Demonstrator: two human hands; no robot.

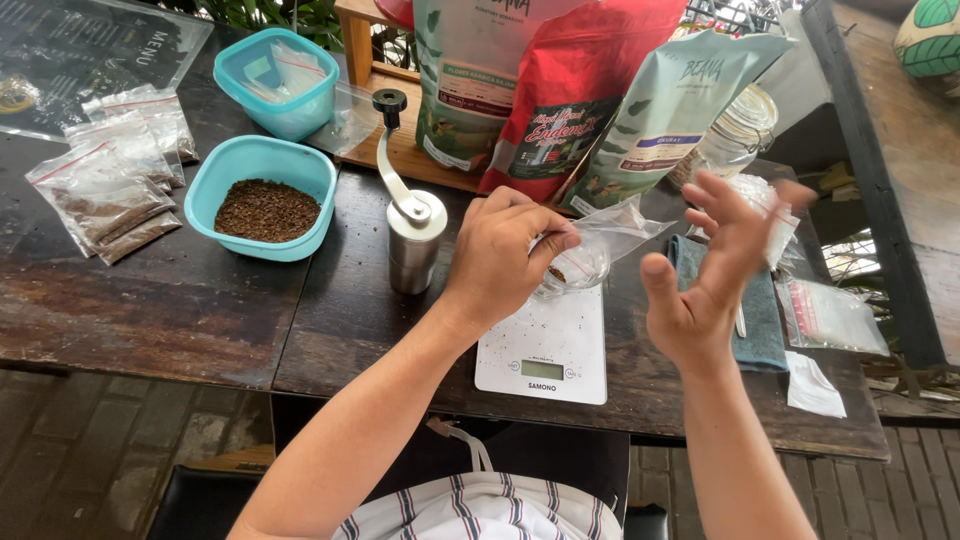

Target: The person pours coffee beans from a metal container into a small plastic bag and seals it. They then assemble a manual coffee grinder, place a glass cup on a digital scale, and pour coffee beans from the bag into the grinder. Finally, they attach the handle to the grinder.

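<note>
My left hand [505, 258] pinches a small clear plastic bag [612, 236] over a small glass cup [575, 270] that stands on a white digital scale [545, 352]. A few dark grounds lie in the cup. My right hand [715, 262] is raised to the right of the scale, fingers spread and palm turned left, holding nothing. A steel hand grinder [412, 235] with a crank stands just left of my left hand.
A teal bowl [262, 200] of dark grounds sits at the left, with a second teal tub [277, 80] behind it. Filled sachets [105, 190] lie far left. Three coffee bags [580, 95] stand at the back. A glass jar [738, 135], blue cloth [757, 315] and empty bags [830, 318] lie right.
</note>
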